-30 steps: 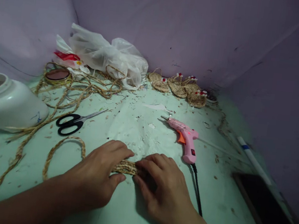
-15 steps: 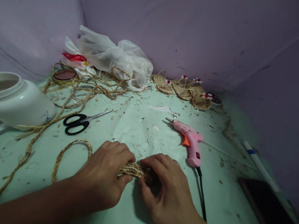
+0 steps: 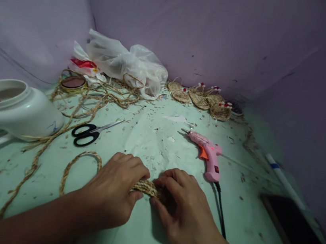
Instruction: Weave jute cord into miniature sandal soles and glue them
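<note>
Between my two hands is a small piece of coiled braided straw cord (image 3: 146,187), its rows of braid facing up. My left hand (image 3: 118,188) grips its left end between thumb and fingers. The right end is pinched by my right hand (image 3: 181,200), whose fingers hide that part. A loop of the same straw cord (image 3: 68,167) lies on the table behind my left wrist. Black-handled scissors (image 3: 92,132) rest beyond that loop with their blades pointing right. To the right, a pink glue gun (image 3: 208,152) lies on its side with a small red light showing.
A white pitcher (image 3: 40,116) lies tipped at the left, beside tangled straw cord (image 3: 93,105). At the back are a plastic bag (image 3: 128,63) and several small woven straw slippers (image 3: 199,97) with beads. A dark phone-like slab (image 3: 289,230) is at the right.
The view has shifted slightly, so everything on the table sits a little further right. Both hands keep their grip on the coiled cord, with only slight finger movement.
</note>
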A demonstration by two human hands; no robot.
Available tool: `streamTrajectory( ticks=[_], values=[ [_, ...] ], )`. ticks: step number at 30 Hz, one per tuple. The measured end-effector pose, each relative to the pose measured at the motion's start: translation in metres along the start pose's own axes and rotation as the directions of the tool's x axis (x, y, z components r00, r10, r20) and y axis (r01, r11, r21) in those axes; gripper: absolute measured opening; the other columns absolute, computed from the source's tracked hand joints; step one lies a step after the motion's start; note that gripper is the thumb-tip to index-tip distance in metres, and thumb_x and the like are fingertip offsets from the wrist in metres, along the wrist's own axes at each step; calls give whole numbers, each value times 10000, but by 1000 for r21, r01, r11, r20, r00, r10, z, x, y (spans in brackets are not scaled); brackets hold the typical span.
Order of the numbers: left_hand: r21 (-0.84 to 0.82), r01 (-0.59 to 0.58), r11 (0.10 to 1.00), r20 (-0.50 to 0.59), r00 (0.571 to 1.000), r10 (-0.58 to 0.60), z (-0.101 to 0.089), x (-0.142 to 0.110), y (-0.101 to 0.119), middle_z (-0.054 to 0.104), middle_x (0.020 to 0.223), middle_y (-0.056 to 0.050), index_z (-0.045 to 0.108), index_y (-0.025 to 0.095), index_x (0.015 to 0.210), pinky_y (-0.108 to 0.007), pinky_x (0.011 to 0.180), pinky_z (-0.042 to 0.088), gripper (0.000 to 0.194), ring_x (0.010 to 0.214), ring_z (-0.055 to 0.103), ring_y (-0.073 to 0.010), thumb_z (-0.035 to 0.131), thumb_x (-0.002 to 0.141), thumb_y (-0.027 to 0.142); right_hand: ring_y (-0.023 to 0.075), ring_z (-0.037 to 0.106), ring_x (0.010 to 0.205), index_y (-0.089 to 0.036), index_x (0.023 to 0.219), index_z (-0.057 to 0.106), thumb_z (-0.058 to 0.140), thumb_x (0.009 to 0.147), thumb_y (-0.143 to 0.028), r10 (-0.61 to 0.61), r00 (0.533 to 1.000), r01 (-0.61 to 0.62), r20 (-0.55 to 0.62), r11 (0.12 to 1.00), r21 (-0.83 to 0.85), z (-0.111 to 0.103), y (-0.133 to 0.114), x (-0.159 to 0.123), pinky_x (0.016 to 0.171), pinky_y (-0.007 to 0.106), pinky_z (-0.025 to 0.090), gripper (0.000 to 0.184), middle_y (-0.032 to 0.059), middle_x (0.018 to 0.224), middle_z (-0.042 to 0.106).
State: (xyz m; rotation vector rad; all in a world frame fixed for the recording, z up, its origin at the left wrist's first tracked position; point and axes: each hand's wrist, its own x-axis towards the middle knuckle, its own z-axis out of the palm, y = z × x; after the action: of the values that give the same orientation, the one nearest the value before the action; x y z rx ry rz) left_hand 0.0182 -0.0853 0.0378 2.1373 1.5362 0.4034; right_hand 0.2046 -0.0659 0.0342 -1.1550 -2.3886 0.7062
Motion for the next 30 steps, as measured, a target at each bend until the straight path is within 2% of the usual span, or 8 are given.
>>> streamTrajectory(
  ticks=[4, 7, 12, 14, 18, 22, 25, 30],
  values=[
    [51, 27, 998, 16, 999, -28, -9, -2, -2, 613, 974, -51, 596, 208, 1008, -417, 845, 381, 310, 930, 526, -250, 613, 704, 149, 210, 524, 717, -169, 856, 620, 568, 720, -163, 18, 998, -22, -65, 998, -55, 0, 1, 1, 643, 372, 404, 146, 55, 791, 613],
    [72, 107, 992, -28, 994, -105, -20, 0, -6, 625, 997, -49, 601, 223, 1032, -396, 838, 392, 304, 942, 543, -248, 594, 732, 177, 202, 532, 668, -164, 840, 615, 545, 739, -196, 52, 987, -63, -151, 995, -73, -2, 7, 2, 603, 348, 408, 128, 44, 721, 609],
    [102, 213, 972, 3, 977, -214, -34, 6, -8, 641, 802, -21, 620, 208, 800, -317, 663, 392, 77, 774, 564, -212, 586, 735, 228, 194, 572, 683, -169, 866, 632, 539, 754, -236, 131, 964, -151, -231, 986, -73, -3, 17, 1, 612, 330, 446, 160, 52, 765, 647],
    [110, 188, 976, 15, 982, -191, -34, 7, -7, 637, 759, -21, 626, 200, 745, -299, 626, 374, 64, 723, 556, -194, 586, 738, 249, 197, 578, 691, -171, 857, 639, 542, 753, -241, 142, 963, -167, -229, 981, -95, -2, 18, 1, 621, 334, 455, 159, 55, 770, 653],
    [115, 97, 989, -27, 995, -95, -26, 6, -4, 648, 774, -30, 667, 206, 771, -320, 700, 389, 92, 776, 569, -206, 595, 751, 258, 204, 590, 726, -179, 875, 650, 579, 763, -262, 168, 968, -189, -187, 976, -103, -2, 17, 2, 646, 336, 462, 157, 54, 799, 654],
    [148, -15, 989, 6, 1000, 15, -18, 5, -4, 647, 744, -44, 677, 190, 742, -344, 749, 396, 183, 753, 582, -200, 504, 792, 157, 220, 596, 768, -178, 912, 662, 624, 775, -365, 176, 975, -194, -138, 972, -133, -4, 17, 2, 681, 350, 456, 235, 65, 847, 653],
    [185, -67, 980, -7, 998, 69, -15, 5, -5, 631, 716, -56, 660, 167, 699, -349, 747, 397, 218, 726, 575, -196, 469, 780, 101, 221, 592, 771, -177, 951, 665, 617, 775, -329, 138, 984, -156, -110, 972, -173, -6, 16, 1, 674, 345, 446, 238, 65, 849, 648],
    [120, -84, 989, -152, 983, 102, -15, 0, 2, 619, 739, -52, 653, 161, 762, -317, 705, 400, 189, 735, 559, -184, 471, 807, 140, 193, 575, 652, -175, 824, 691, 597, 732, -217, 119, 970, -127, -213, 992, -26, -2, 13, 2, 591, 314, 429, 138, 50, 738, 635]
  ],
)
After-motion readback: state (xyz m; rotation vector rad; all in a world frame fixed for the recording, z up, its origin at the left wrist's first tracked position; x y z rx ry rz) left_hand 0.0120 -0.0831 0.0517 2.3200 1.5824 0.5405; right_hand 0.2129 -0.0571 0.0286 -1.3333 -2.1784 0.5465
